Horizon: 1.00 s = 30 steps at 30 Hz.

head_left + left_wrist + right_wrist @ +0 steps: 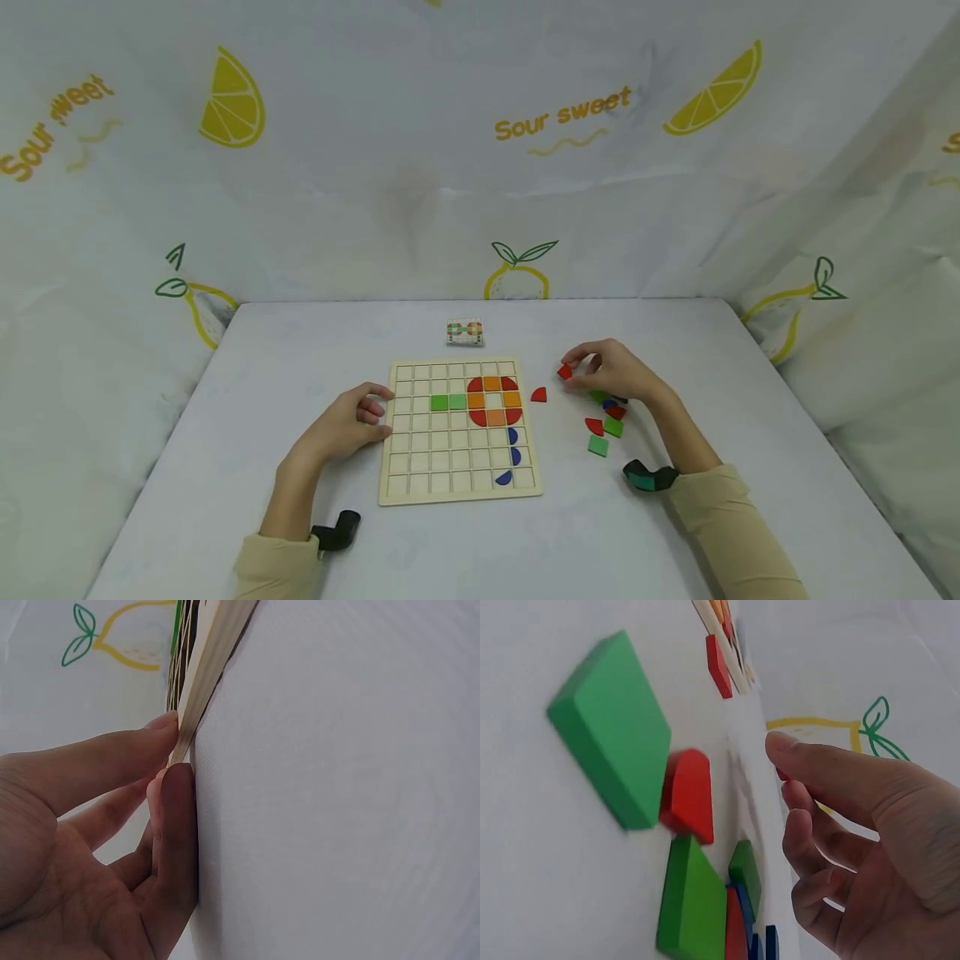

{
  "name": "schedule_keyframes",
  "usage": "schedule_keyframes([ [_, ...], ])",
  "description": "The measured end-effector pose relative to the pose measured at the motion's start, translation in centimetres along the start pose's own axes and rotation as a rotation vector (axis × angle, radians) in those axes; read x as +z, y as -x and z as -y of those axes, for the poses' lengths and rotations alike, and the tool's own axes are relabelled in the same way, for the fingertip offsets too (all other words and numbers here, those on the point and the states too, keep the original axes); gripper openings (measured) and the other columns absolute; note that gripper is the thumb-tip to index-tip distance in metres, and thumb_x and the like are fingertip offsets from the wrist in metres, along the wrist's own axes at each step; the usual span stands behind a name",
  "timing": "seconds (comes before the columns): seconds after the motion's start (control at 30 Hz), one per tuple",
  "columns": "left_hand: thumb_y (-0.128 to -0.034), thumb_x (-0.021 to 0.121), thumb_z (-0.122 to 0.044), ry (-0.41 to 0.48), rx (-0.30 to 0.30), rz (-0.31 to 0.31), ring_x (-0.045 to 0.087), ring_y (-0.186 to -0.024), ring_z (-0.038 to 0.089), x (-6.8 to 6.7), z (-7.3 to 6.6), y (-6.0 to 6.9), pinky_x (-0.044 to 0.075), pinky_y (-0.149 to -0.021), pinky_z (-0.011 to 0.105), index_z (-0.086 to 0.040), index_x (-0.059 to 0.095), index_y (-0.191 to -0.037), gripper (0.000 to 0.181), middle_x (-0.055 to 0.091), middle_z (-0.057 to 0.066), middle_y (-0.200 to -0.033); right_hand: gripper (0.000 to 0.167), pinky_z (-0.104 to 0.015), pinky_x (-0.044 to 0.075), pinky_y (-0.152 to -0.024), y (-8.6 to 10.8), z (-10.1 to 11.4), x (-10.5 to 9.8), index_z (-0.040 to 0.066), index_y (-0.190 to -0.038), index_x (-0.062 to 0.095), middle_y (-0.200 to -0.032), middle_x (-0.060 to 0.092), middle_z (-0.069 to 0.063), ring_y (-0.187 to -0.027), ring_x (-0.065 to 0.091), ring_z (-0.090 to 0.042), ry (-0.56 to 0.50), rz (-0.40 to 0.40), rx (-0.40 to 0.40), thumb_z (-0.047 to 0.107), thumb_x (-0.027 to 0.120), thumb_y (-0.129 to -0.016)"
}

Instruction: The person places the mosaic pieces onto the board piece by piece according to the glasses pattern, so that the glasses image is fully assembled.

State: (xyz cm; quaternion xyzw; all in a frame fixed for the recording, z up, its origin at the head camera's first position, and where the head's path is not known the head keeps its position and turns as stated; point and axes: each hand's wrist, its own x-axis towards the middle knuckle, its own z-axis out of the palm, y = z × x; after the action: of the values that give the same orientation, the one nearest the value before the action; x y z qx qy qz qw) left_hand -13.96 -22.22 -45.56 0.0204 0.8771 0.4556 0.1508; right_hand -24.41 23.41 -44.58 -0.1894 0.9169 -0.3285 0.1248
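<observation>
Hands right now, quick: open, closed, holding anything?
Left hand: open, touching the board at its left edge.
Right hand: closed, holding a small red piece.

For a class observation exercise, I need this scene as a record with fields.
Left hand: touches left edge of pale square wooden grid board
Right hand: pinches a small red tile
On board: ring of orange square tiles and red quarter-round tiles; two green square tiles; three blue half-round tiles
Right of board: loose red, green and blue tiles
Beyond board: small rectangular printed card
</observation>
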Motion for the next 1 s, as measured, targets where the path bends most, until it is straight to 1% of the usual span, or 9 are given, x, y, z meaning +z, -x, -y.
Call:
schedule_keyframes([
  [0.17, -0.0909, 0.083, -0.004, 0.004, -0.002, -0.003, 0.058, -0.098, 0.021, 0.1, -0.1, 0.0, 0.048, -0.085, 0.033, -0.007, 0.064, -0.138, 0.051, 0.061, 0.01, -0.11, 0.035, -0.023, 0.054, -0.068, -0.5, 1.9, 0.6, 0.008, -0.123, 0.079, -0.116, 0.076, -0.013, -0.088, 0.063, -0.02, -0.016, 0.008, -0.047, 0.021, 0.088, -0.091],
  [0.3, -0.0909, 0.082, -0.003, 0.009, -0.004, -0.007, 0.057, -0.098, 0.021, 0.2, -0.1, 0.0, 0.047, -0.085, 0.033, -0.007, 0.064, -0.138, 0.051, 0.06, 0.01, -0.11, 0.037, -0.023, 0.055, -0.071, -1.0, 3.5, 1.3, 0.007, -0.124, 0.078, -0.118, 0.077, -0.013, -0.088, 0.064, -0.019, -0.026, 0.023, -0.085, 0.02, 0.088, -0.091],
  [0.53, -0.0909, 0.082, -0.003, 0.018, -0.008, -0.005, 0.057, -0.098, 0.021, 0.1, 0.0, 0.1, 0.047, -0.085, 0.033, -0.006, 0.063, -0.138, 0.051, 0.06, 0.01, -0.109, 0.036, -0.023, 0.054, -0.067, -2.4, 5.9, 3.0, 0.007, -0.124, 0.077, -0.119, 0.077, -0.012, -0.085, 0.063, -0.017, -0.071, 0.073, -0.167, 0.021, 0.087, -0.093],
  [0.6, -0.0908, 0.082, -0.003, 0.016, -0.011, -0.005, 0.057, -0.098, 0.021, 0.0, 0.0, 0.1, 0.048, -0.085, 0.033, -0.006, 0.063, -0.138, 0.051, 0.06, 0.01, -0.109, 0.037, -0.023, 0.054, -0.066, -2.8, 6.7, 3.5, 0.006, -0.125, 0.077, -0.12, 0.076, -0.012, -0.086, 0.063, -0.018, -0.082, 0.085, -0.179, 0.021, 0.087, -0.093],
  [0.73, -0.0903, 0.082, -0.002, 0.02, -0.016, -0.012, 0.057, -0.098, 0.021, 0.0, -0.1, 0.2, 0.048, -0.084, 0.032, -0.006, 0.064, -0.138, 0.051, 0.06, 0.01, -0.11, 0.038, -0.023, 0.054, -0.068, -3.8, 8.3, 4.4, 0.007, -0.127, 0.077, -0.122, 0.076, -0.011, -0.088, 0.063, -0.018, -0.088, 0.098, -0.2, 0.021, 0.086, -0.093],
  [0.83, -0.0901, 0.081, -0.002, 0.02, -0.009, -0.009, 0.057, -0.099, 0.021, -0.1, -0.3, 0.3, 0.048, -0.082, 0.031, -0.004, 0.063, -0.138, 0.052, 0.06, 0.011, -0.111, 0.037, -0.022, 0.053, -0.072, -4.5, 9.0, 5.0, 0.007, -0.127, 0.077, -0.121, 0.077, -0.01, -0.088, 0.063, -0.017, -0.088, 0.109, -0.229, 0.021, 0.086, -0.094],
  [1.0, -0.09, 0.081, -0.002, 0.021, -0.003, -0.004, 0.057, -0.099, 0.021, 0.0, -0.6, 0.4, 0.048, -0.083, 0.031, -0.004, 0.063, -0.139, 0.052, 0.06, 0.012, -0.111, 0.033, -0.022, 0.053, -0.075, -5.7, 9.6, 6.1, 0.009, -0.123, 0.078, -0.119, 0.079, -0.008, -0.086, 0.064, -0.014, -0.107, 0.138, -0.269, 0.02, 0.087, -0.093],
])
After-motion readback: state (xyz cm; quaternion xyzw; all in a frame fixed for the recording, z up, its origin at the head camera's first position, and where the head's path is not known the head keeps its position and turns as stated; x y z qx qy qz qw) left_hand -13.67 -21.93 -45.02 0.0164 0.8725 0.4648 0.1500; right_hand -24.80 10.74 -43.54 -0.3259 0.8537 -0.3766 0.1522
